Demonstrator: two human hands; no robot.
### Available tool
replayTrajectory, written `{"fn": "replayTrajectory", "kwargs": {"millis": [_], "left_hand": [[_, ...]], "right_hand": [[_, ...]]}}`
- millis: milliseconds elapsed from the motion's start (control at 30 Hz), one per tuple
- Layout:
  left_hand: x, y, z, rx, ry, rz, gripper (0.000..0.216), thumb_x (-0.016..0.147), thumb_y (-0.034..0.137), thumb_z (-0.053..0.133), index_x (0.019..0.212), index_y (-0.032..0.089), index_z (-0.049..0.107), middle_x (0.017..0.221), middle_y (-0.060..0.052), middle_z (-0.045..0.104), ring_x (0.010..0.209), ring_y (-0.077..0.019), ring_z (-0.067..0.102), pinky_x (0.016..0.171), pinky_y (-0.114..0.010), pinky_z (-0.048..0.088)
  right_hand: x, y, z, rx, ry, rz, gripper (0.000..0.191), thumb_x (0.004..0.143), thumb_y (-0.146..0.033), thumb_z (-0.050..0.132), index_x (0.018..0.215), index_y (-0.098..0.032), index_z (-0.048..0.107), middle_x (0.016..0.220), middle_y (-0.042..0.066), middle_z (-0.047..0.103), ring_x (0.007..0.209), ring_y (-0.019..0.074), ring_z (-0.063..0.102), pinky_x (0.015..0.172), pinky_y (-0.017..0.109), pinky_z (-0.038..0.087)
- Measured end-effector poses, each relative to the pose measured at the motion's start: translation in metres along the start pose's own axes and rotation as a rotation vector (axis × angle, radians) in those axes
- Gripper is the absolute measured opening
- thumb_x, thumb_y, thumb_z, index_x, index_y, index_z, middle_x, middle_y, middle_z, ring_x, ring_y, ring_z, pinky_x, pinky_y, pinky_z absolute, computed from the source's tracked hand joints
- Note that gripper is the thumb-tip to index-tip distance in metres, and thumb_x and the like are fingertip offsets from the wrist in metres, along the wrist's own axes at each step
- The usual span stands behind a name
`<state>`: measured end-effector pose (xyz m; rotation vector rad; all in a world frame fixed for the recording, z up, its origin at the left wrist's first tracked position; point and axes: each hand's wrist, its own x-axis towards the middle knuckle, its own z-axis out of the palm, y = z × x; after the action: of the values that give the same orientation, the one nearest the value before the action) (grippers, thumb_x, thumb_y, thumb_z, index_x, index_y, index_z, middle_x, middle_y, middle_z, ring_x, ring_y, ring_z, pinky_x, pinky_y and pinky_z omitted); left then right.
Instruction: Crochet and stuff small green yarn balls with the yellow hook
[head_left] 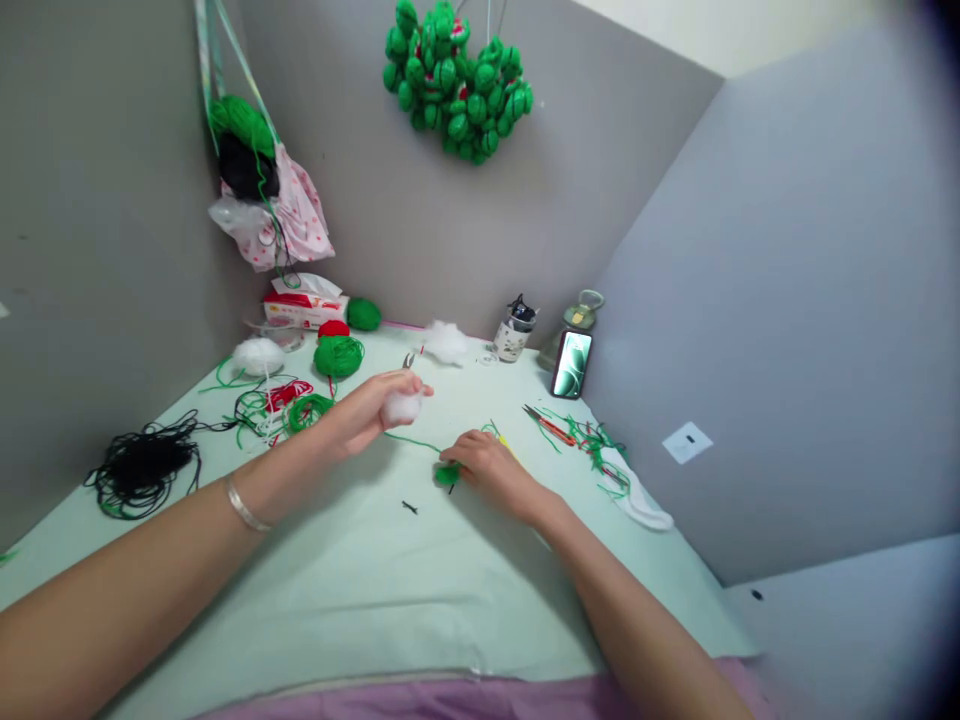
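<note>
My left hand (373, 408) hovers over the pale green table (360, 590), its fingers closed round a small tuft of white stuffing (403, 405). My right hand (489, 467) rests on the table to the right, fingers pinched on a small green crocheted piece (448, 474). A green yarn strand (411, 439) runs between the two hands. A silver bangle (245, 508) sits on my left wrist. A tiny black scrap (409, 508) lies just in front of the hands.
Green yarn balls (338, 355), red yarn (288, 393) and tangled black yarn (144, 466) lie at left. More white stuffing (447, 341), a jar (513, 335), a phone (572, 364), red-handled scissors (551, 426) and yarn scraps sit at right. Green crocheted balls (456, 80) hang above.
</note>
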<state>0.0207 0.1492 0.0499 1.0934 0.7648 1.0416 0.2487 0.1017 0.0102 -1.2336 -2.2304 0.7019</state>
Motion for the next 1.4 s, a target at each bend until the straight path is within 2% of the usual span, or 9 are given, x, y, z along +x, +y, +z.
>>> {"fn": "replayTrajectory", "kwargs": {"millis": [200,333,433,700,867,967,1133,1233,1400], "left_hand": [[-0.016,-0.021,0.004,0.299,0.058,-0.005,0.035,0.076,0.049,0.076,0.067,0.02,0.057,0.058,0.005,0.049,0.051,-0.0124,0.04,0.053,-0.026,0.029],[-0.028,-0.029,0.004,0.425,0.064,0.017,0.036,0.07,0.046,0.082,0.093,0.022,0.067,0.071,0.005,0.062,0.063,-0.0164,0.05,0.062,-0.027,0.034],[-0.037,-0.034,0.005,0.453,0.0,0.01,0.032,0.07,0.046,0.08,0.087,0.021,0.07,0.081,0.002,0.067,0.075,-0.0185,0.055,0.069,-0.027,0.038],[-0.039,-0.047,-0.003,0.35,-0.055,-0.147,0.029,0.079,0.049,0.067,0.082,0.021,0.06,0.066,0.004,0.053,0.053,-0.0125,0.043,0.05,-0.025,0.028],[-0.037,-0.053,-0.003,0.298,-0.084,-0.188,0.019,0.076,0.039,0.064,0.074,0.021,0.057,0.066,0.004,0.055,0.052,-0.0127,0.046,0.049,-0.024,0.029],[-0.038,-0.056,0.0,0.293,-0.107,-0.209,0.019,0.074,0.038,0.065,0.073,0.021,0.058,0.065,0.004,0.055,0.05,-0.0126,0.045,0.048,-0.025,0.029],[-0.04,-0.055,0.003,0.304,-0.104,-0.197,0.018,0.074,0.037,0.063,0.071,0.021,0.055,0.06,0.005,0.049,0.05,-0.0128,0.043,0.049,-0.025,0.029],[-0.04,-0.056,0.004,0.33,-0.108,-0.182,0.019,0.074,0.038,0.063,0.069,0.022,0.054,0.059,0.005,0.049,0.05,-0.0134,0.042,0.05,-0.026,0.029],[-0.039,-0.063,0.01,0.42,0.017,-0.045,0.024,0.07,0.038,0.072,0.074,0.022,0.055,0.065,0.005,0.051,0.062,-0.0159,0.046,0.058,-0.026,0.034]], "right_hand": [[0.012,-0.004,0.004,0.27,0.14,0.166,0.015,0.091,-0.028,0.059,0.089,-0.02,0.071,0.086,0.007,0.076,0.078,0.0205,0.066,0.078,0.036,0.05],[0.018,-0.006,0.007,0.524,0.151,0.214,0.024,0.091,-0.042,0.057,0.091,-0.019,0.064,0.076,0.005,0.073,0.074,0.0194,0.068,0.075,0.033,0.052],[0.016,-0.009,0.014,0.642,0.153,0.239,0.026,0.089,-0.046,0.059,0.09,-0.02,0.061,0.073,0.002,0.069,0.071,0.0173,0.067,0.072,0.031,0.05],[0.002,-0.018,0.007,0.685,0.095,0.244,0.033,0.081,-0.048,0.077,0.073,-0.018,0.066,0.062,-0.004,0.054,0.058,0.0117,0.051,0.06,0.026,0.041],[0.001,-0.02,-0.002,0.749,0.307,0.222,0.032,0.087,-0.05,0.067,0.077,-0.02,0.059,0.089,0.004,0.068,0.066,0.0116,0.053,0.062,0.026,0.041],[-0.001,-0.026,-0.003,0.807,0.317,0.223,0.031,0.087,-0.049,0.062,0.078,-0.022,0.049,0.101,0.006,0.071,0.054,0.0085,0.046,0.051,0.026,0.034],[-0.005,-0.033,0.006,0.443,0.166,0.209,0.02,0.086,-0.038,0.064,0.097,-0.022,0.061,0.085,-0.001,0.066,0.057,0.0093,0.041,0.056,0.025,0.035],[-0.005,-0.032,0.013,0.287,0.088,0.205,0.017,0.087,-0.035,0.059,0.08,-0.02,0.062,0.069,-0.004,0.056,0.061,0.0107,0.041,0.058,0.025,0.032],[-0.001,-0.021,0.02,0.174,0.133,0.287,0.02,0.082,-0.031,0.059,0.066,-0.02,0.057,0.058,-0.006,0.05,0.056,0.0109,0.039,0.055,0.026,0.027]]}}
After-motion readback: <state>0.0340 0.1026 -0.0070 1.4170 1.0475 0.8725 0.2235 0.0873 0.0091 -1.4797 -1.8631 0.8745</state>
